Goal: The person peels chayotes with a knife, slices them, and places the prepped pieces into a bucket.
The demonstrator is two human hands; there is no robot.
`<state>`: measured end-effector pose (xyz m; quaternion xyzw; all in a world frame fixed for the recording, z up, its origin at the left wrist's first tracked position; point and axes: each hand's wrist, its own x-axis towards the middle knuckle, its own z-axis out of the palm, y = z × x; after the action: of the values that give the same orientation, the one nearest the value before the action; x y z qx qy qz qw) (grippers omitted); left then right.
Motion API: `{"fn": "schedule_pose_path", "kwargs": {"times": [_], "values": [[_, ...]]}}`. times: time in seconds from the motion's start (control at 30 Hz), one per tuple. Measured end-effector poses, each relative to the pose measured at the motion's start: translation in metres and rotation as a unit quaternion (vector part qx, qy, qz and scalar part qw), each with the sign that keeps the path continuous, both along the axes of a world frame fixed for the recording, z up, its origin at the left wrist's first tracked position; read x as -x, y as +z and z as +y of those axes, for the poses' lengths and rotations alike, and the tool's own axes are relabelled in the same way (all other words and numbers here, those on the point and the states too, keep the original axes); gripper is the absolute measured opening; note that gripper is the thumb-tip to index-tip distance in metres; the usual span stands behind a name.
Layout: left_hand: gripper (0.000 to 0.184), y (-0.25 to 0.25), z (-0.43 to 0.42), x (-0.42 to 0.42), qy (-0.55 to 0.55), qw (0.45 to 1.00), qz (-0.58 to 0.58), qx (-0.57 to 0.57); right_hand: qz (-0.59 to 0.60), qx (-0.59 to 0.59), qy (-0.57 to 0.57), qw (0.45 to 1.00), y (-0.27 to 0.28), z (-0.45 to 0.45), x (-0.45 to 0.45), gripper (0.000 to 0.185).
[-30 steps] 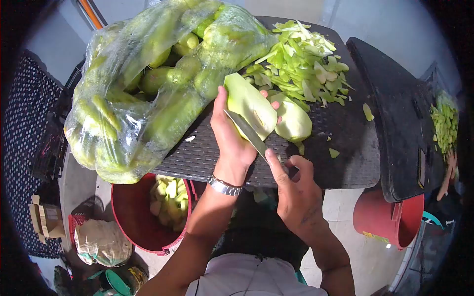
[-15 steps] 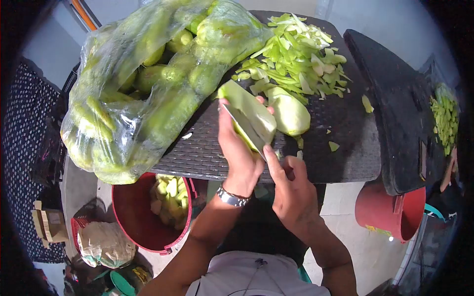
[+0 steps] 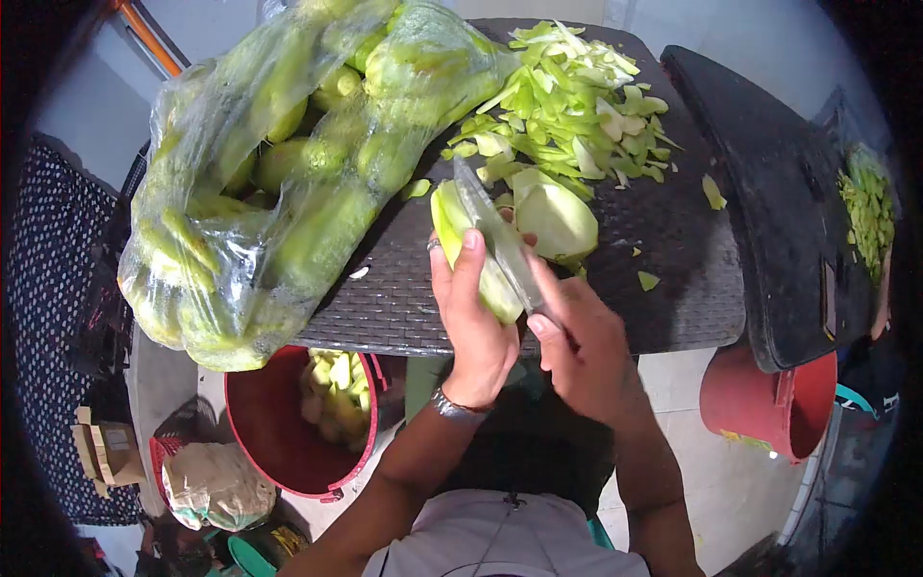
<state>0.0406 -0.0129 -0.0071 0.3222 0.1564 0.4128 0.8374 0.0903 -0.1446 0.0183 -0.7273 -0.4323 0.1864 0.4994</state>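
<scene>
Pale green fruit (image 3: 448, 216) sits in the left hand (image 3: 478, 332), thumb and fingers curled partway round it above the black table (image 3: 413, 313). Right hand (image 3: 591, 346) is closed on the knife (image 3: 500, 234), blade against the fruit; looks like trimming, and the next stroke needs that left thumb clear.

Bright light makes white glare on the plastic bag (image 3: 240, 260), the picture edges are curved and black, and the floor (image 3: 663, 413) shows shadows.
</scene>
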Motion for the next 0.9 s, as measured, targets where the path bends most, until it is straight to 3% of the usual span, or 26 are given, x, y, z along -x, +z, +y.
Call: {"fn": "schedule_pose_path", "kwargs": {"times": [0.03, 0.07, 0.1, 0.17, 0.27, 0.7, 0.9], "values": [[0.048, 0.0, 0.003, 0.002, -0.005, 1.0, 0.002, -0.007, 0.11, -0.008, 0.022, 0.994, 0.005, -0.004, -0.004, 0.06], [0.047, 0.003, 0.008, 0.003, -0.025, 0.998, -0.023, 0.05, 0.3, -0.024, -0.014, 0.954, 0.009, -0.003, -0.001, 0.062], [0.045, 0.009, 0.013, 0.007, -0.05, 0.994, -0.01, 0.094, 0.325, -0.077, -0.032, 0.942, 0.012, -0.006, -0.001, 0.064], [0.044, 0.027, 0.021, 0.013, -0.12, 0.984, -0.048, 0.125, 0.24, -0.085, -0.104, 0.962, 0.017, -0.01, 0.002, 0.066], [0.044, 0.015, 0.035, 0.012, -0.121, 0.981, -0.041, 0.143, 0.229, 0.012, -0.1, 0.968, 0.024, -0.019, 0.009, 0.066], [0.043, 0.012, 0.036, 0.008, -0.121, 0.989, -0.009, 0.079, 0.193, 0.01, -0.122, 0.973, 0.01, -0.027, 0.018, 0.069], [0.043, 0.01, 0.038, 0.007, -0.145, 0.987, 0.013, 0.073, 0.043, 0.037, -0.044, 0.997, 0.019, -0.026, -0.002, 0.064]]}}
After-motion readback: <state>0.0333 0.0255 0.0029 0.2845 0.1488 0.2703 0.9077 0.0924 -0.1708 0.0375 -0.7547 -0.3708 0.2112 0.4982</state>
